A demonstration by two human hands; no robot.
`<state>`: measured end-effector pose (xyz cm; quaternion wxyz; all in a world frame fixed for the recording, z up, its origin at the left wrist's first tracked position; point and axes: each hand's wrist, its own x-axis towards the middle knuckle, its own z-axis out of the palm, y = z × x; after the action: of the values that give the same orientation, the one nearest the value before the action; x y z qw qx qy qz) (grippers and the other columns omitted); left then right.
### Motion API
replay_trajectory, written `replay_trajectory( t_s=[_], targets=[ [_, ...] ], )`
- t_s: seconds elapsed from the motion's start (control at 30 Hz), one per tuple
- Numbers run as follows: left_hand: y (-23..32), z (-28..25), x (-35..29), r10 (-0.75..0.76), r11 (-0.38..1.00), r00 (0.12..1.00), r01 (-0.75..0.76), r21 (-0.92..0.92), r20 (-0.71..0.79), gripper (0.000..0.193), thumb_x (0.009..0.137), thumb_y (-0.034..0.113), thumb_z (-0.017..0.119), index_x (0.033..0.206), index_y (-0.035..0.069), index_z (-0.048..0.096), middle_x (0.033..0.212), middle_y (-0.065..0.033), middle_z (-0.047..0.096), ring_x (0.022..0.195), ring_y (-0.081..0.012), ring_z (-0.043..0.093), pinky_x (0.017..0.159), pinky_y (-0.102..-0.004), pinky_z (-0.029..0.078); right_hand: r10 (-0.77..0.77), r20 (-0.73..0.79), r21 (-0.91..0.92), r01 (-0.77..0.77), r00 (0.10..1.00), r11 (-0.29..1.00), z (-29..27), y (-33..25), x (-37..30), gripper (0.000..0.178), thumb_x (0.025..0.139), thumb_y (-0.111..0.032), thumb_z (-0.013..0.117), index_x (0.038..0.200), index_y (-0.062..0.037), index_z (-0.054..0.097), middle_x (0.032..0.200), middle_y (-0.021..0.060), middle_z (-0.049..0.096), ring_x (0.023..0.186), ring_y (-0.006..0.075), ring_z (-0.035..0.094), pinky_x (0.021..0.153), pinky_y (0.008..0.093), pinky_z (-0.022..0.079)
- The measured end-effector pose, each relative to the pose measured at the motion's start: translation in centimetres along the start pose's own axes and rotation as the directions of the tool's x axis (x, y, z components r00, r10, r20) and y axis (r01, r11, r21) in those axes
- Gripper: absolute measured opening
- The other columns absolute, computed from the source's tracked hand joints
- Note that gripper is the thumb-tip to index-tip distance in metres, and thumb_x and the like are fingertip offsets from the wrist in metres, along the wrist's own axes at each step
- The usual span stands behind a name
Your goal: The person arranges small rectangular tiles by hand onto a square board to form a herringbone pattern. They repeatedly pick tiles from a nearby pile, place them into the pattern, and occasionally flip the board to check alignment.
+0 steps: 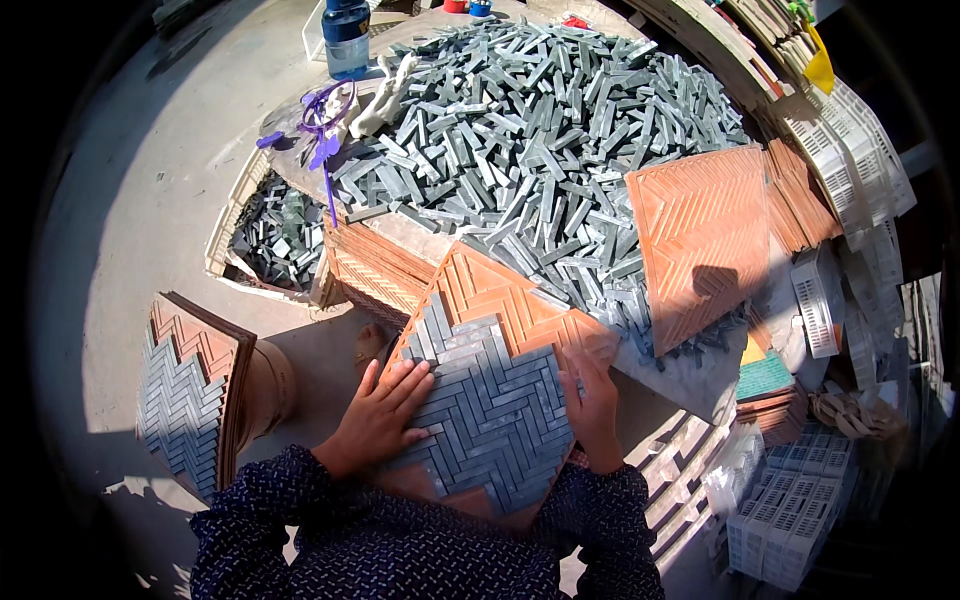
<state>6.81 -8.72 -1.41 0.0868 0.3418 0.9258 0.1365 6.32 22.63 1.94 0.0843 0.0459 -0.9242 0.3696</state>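
Observation:
In front of me lies an orange tray (480, 285) moulded with herringbone slots. Narrow grey stone strips (490, 410) fill its middle in a zigzag pattern, while bare slots show at its far end and a bare orange patch near me. My left hand (378, 418) rests on the left part of the strips, its fingers stretched out. Along the right edge my right hand (592, 405) lies with fingers extended over strips and rim; its thumb is hard to make out. Neither hand visibly holds a loose strip. Beyond the tray spreads a big heap of loose strips (540, 130).
At left stands a stack of trays, its top one part-filled (185, 400). Slotted trays (700, 240) lean on the heap's right. A crate of stone pieces (225, 235), a blue-capped bottle (347, 45), purple-framed glasses (325, 125), pale gloves (385, 95) and white plastic baskets (790, 520) surround the worktable.

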Motion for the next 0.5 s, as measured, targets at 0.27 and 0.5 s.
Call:
replay_trajectory(
  t_s=[0.27,0.5],
  targets=[
    [-1.1,-1.4,-0.8,-0.143,0.955,0.986,0.115,-0.274,-0.085,0.076,0.078,0.033,0.067,0.14,0.007,0.033,0.148,-0.0112,0.028,0.138,-0.0276,0.025,0.111,-0.0519,0.015,-0.184,-0.118,-0.391,0.125,0.976,0.912,3.4,1.8,8.5,0.018,0.078,-0.005,0.061,0.096,-0.0022,0.058,0.096,0.0123,0.057,0.091,0.034,0.055,0.076,0.0409,0.046],
    [-3.4,-2.7,-3.7,-0.338,0.851,0.879,0.132,-0.508,-0.338,0.051,0.087,0.015,0.059,0.134,0.003,0.041,0.129,-0.0198,0.05,0.114,-0.0357,0.053,0.094,-0.0385,0.045,0.08,-0.066,-0.007,-0.081,0.995,0.997,4.4,-1.8,3.7,0.01,0.086,-0.005,0.057,0.094,-0.0025,0.05,0.081,0.0106,0.059,0.071,0.0219,0.057,0.062,0.0336,0.046]
  ],
)
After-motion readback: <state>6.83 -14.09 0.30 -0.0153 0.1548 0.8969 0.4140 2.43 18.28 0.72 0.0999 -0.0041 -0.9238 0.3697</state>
